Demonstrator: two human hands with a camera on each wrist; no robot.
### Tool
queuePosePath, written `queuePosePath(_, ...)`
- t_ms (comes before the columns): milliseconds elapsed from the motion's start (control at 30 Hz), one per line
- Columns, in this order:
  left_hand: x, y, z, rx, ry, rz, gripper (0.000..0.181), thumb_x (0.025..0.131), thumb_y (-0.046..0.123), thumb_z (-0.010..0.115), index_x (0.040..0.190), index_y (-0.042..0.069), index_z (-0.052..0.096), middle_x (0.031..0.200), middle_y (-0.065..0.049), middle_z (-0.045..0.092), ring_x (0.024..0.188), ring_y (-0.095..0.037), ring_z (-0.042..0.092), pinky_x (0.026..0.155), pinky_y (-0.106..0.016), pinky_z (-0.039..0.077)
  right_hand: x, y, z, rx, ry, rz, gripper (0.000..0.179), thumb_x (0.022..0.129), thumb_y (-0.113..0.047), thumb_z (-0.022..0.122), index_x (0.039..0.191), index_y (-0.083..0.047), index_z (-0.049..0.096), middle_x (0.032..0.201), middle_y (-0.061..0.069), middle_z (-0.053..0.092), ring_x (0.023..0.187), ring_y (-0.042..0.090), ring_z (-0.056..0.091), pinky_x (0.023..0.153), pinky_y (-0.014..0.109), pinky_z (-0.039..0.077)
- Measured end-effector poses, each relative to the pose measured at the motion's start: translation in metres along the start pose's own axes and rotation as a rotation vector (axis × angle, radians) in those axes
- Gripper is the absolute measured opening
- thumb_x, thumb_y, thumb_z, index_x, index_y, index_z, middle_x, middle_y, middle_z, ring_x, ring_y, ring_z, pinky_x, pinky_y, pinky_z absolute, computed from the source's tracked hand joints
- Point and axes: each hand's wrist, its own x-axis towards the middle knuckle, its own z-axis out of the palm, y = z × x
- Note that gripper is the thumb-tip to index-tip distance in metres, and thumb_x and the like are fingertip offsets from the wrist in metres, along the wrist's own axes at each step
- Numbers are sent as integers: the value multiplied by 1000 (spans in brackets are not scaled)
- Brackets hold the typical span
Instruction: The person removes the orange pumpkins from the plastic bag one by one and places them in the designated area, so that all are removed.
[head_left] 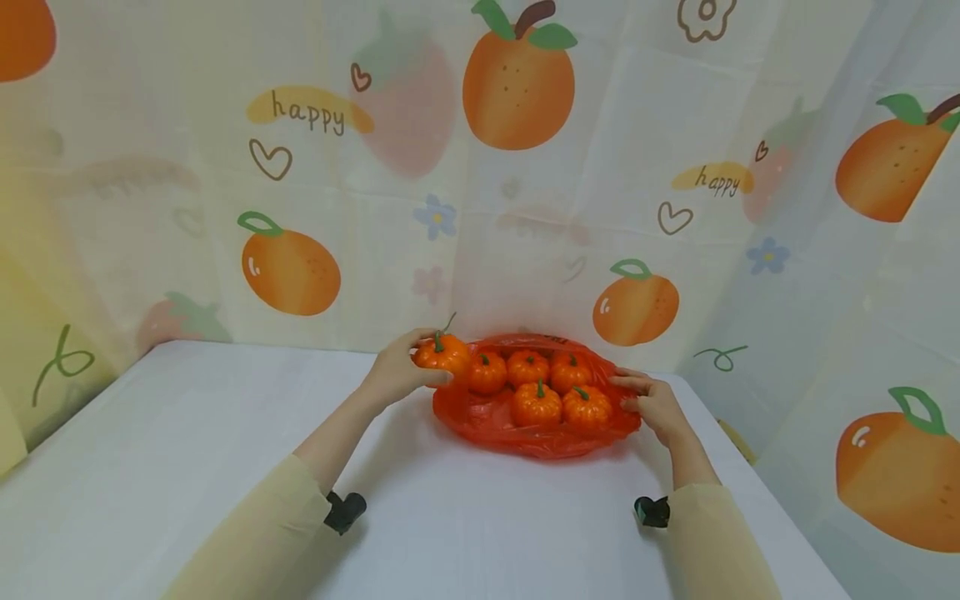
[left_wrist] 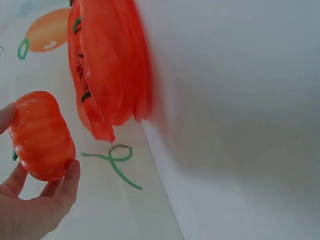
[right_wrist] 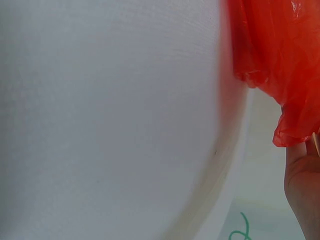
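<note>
A small orange toy pumpkin (head_left: 442, 356) with a green stem is held up in my left hand (head_left: 397, 367), over the left rim of a red plastic bag (head_left: 517, 442). In the left wrist view the fingers and thumb grip that pumpkin (left_wrist: 42, 135) round its sides, apart from the bag (left_wrist: 112, 65). More pumpkins (head_left: 536, 403) of the same kind sit inside the open bag. My right hand (head_left: 660, 408) holds the bag's right edge. From the right wrist, the hand (right_wrist: 305, 182) shows at the edge of the red plastic (right_wrist: 300, 120), its fingertips partly covered.
The bag lies near the back of a white-covered table (head_left: 225, 467). A curtain (head_left: 525, 208) printed with fruit, hearts and words hangs right behind the table and along its right side. Dark straps with small devices (head_left: 345, 511) sit at both wrists.
</note>
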Motion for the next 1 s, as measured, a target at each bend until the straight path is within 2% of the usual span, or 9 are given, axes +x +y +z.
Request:
queuePosePath(67, 0, -3, -6, -12, 16, -14, 72, 81, 28, 76, 145, 19, 46, 150, -14, 46, 135, -37, 47, 108, -54, 47, 0, 1, 0, 1, 2, -3, 48, 88, 7, 48, 136, 5, 54, 157, 22, 37, 147, 43, 26, 102, 34, 54)
queuePosePath(200, -1, -8, -14, -33, 53, -27, 72, 83, 28, 75, 147, 17, 44, 151, -17, 44, 134, -38, 48, 108, -53, 47, -1, 1, 0, 9, 5, 11, 48, 89, 6, 49, 137, 4, 54, 157, 20, 36, 147, 43, 26, 104, 37, 53)
queuePosePath(300, -1, -12, -18, -30, 93, -32, 74, 84, 31, 75, 148, 16, 41, 151, -19, 44, 132, -39, 48, 107, -52, 48, -1, 0, 1, 12, 7, 23, 48, 89, 6, 49, 138, 3, 53, 158, 20, 36, 147, 43, 26, 106, 44, 51)
queuePosePath(433, 1, -19, -21, -42, 157, -51, 74, 85, 30, 75, 149, 15, 41, 150, -20, 45, 130, -39, 49, 107, -51, 48, -3, 0, 0, 7, 9, 14, 48, 89, 6, 49, 137, 4, 53, 157, 20, 37, 147, 43, 26, 107, 44, 51)
queuePosePath(533, 2, -24, -22, -65, 202, -69, 73, 85, 28, 75, 149, 15, 41, 150, -21, 43, 131, -39, 48, 109, -51, 47, -4, 0, 1, 2, 8, 6, 48, 89, 7, 48, 136, 4, 54, 157, 21, 37, 147, 43, 27, 104, 38, 53)
queuePosePath(733, 6, -33, -24, -74, 276, -108, 72, 86, 26, 74, 149, 13, 41, 149, -24, 39, 134, -42, 44, 111, -53, 45, -5, 1, 2, 11, 1, -10, 49, 87, 8, 46, 135, 6, 54, 156, 23, 37, 146, 44, 28, 86, 14, 51)
queuePosePath(833, 8, -37, -24, -67, 285, -138, 72, 86, 26, 74, 149, 12, 40, 148, -26, 39, 134, -42, 43, 111, -53, 45, -5, 1, 2, 7, 4, -17, 49, 87, 8, 46, 135, 7, 55, 156, 23, 38, 146, 44, 28, 84, 12, 50)
queuePosePath(1000, 11, -45, -24, -64, 277, -178, 72, 87, 26, 72, 150, 12, 39, 147, -27, 38, 134, -43, 43, 112, -53, 44, -5, 0, 3, -6, 12, -12, 49, 86, 8, 47, 135, 6, 55, 156, 23, 38, 145, 44, 28, 88, 15, 51)
